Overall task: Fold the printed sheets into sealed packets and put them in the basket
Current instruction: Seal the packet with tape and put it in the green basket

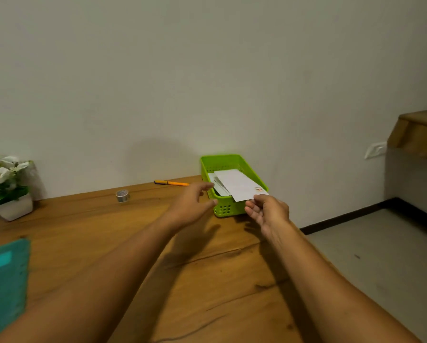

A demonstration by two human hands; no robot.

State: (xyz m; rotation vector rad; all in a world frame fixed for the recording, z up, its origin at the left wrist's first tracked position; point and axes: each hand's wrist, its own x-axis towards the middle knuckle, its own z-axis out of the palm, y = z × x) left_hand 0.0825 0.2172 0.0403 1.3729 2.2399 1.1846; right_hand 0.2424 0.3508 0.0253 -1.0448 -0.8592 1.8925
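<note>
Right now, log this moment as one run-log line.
right hand: fingers pinching white folded paper packet over green plastic basket | left hand: open beside basket | packet: not released

On the wooden tabletop (83, 231): tape roll (122, 195), orange pen (171, 182), potted white flowers (5, 184), teal folder (5, 280).

teal mat (5, 276): cut by left edge, blurred | packet (237, 185) print: too small to read

Two bare forearms enter from six o'clock — no sleeves, watch or bracelets showing. The left hand (191, 204) and right hand (269, 212) wear no gloves — no rings visible.
</note>
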